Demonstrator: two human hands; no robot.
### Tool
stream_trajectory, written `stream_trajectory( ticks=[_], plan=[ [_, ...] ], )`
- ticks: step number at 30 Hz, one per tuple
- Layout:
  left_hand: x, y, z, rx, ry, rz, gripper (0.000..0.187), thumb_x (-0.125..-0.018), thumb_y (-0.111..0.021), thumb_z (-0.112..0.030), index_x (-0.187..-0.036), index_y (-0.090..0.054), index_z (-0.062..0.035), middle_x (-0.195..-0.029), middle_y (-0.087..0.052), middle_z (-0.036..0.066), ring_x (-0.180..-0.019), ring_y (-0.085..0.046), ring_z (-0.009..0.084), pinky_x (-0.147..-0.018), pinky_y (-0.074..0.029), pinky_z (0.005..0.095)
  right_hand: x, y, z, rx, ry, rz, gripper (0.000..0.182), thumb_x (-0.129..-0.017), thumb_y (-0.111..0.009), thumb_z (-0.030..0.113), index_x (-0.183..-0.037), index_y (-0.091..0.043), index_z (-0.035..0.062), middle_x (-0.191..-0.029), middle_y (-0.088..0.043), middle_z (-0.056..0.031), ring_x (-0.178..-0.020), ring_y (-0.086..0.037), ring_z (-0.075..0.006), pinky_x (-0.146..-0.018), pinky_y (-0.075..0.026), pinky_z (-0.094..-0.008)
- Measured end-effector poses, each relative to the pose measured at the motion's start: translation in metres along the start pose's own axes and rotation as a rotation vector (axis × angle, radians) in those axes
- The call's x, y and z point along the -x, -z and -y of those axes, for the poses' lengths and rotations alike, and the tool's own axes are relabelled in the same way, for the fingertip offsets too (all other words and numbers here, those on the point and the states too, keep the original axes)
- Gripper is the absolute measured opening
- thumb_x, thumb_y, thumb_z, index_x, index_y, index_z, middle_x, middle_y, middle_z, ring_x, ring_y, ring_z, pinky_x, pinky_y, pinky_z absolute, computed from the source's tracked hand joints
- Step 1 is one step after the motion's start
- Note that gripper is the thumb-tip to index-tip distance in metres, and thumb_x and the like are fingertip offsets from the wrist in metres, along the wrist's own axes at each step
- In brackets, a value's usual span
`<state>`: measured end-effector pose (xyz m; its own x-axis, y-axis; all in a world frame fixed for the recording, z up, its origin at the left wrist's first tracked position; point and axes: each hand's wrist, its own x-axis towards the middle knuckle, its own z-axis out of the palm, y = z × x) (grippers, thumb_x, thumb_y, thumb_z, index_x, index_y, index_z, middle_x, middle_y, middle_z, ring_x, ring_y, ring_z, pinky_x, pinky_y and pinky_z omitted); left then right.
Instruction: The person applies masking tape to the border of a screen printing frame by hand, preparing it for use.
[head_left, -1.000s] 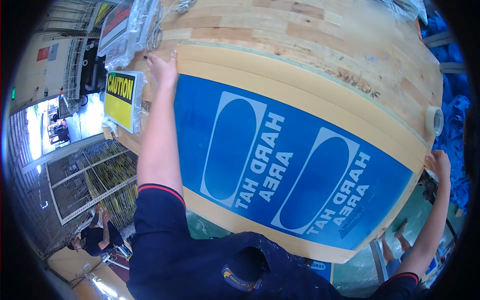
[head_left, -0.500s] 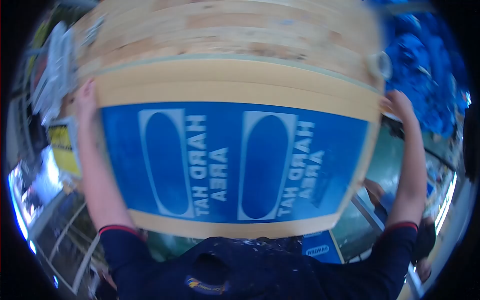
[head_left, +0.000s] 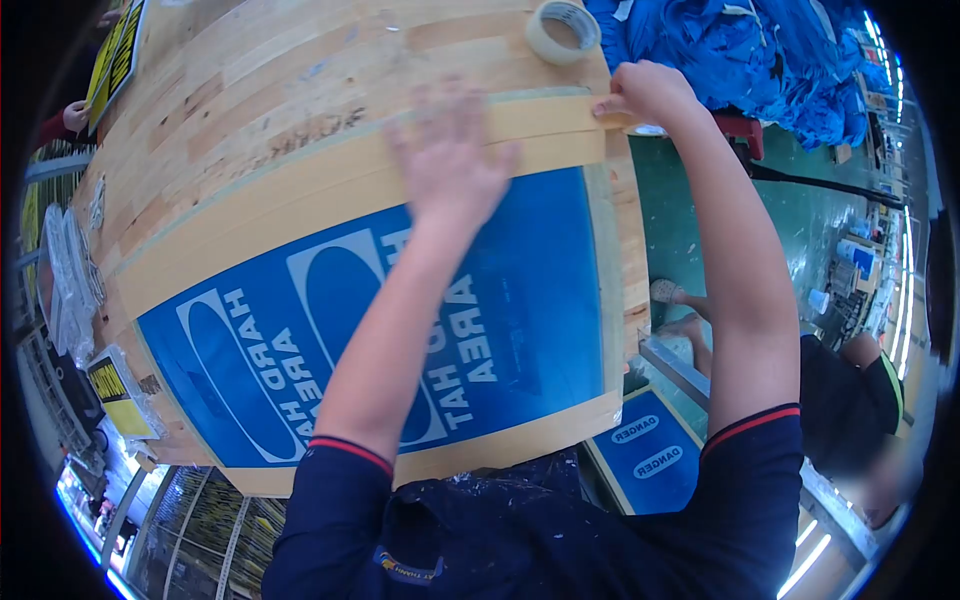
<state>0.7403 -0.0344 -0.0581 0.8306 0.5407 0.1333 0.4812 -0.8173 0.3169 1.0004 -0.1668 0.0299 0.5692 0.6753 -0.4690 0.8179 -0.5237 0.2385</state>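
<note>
A blue sheet [head_left: 545,270] with mirrored white lettering lies on the wooden table [head_left: 220,90], framed by tan tape [head_left: 330,200]. My left hand [head_left: 450,155] is spread flat on the upper tape strip, somewhat blurred by motion. At the strip's right end, by the table edge, the fingers of my right hand [head_left: 645,95] are curled, with thumb and fingertips at the tape's end. A roll of clear tape [head_left: 562,32] sits just above, near the table's right edge.
Blue crumpled plastic [head_left: 740,60] is heaped at the upper right. Yellow signs [head_left: 118,395] lie at the left edge. A co-worker's hand [head_left: 76,116] holds another sign at upper left. Another person [head_left: 850,400] is at lower right, near a blue DANGER panel [head_left: 650,450].
My left hand has moved from the sheet's left end rightward onto the tape. My right hand stays at the right end. The view has shifted and turned toward the right.
</note>
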Motion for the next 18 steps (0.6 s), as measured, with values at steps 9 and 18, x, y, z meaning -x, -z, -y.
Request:
stream_trajectory(
  ticks=[9, 18],
  plan=[
    [-0.033, -0.046, -0.124, -0.071, -0.181, 0.110, 0.087, -0.096, -0.048, -0.058, -0.169, -0.023, -0.0178, -0.177, -0.017, -0.001, -0.164, -0.007, 0.0266, -0.123, 0.001, 0.0758, 0.009, -0.007, -0.018, -0.154, 0.067, 0.010, 0.041, -0.095, -0.069, 0.051, -0.116, -0.079, 0.0171, -0.106, -0.079, -0.0128, -0.103, -0.074, -0.0336, -0.088, -0.059, -0.0466],
    [-0.040, -0.041, -0.128, -0.078, -0.145, 0.161, 0.093, -0.093, -0.051, -0.063, -0.170, -0.020, -0.0203, -0.177, -0.014, -0.003, -0.164, -0.006, 0.0285, -0.123, 0.001, 0.0758, 0.030, -0.044, -0.051, -0.613, 0.050, -0.091, 0.036, -0.100, -0.064, 0.040, -0.113, -0.078, 0.0092, -0.105, -0.076, -0.0188, -0.103, -0.072, -0.0381, -0.088, -0.057, -0.0447]
  ],
)
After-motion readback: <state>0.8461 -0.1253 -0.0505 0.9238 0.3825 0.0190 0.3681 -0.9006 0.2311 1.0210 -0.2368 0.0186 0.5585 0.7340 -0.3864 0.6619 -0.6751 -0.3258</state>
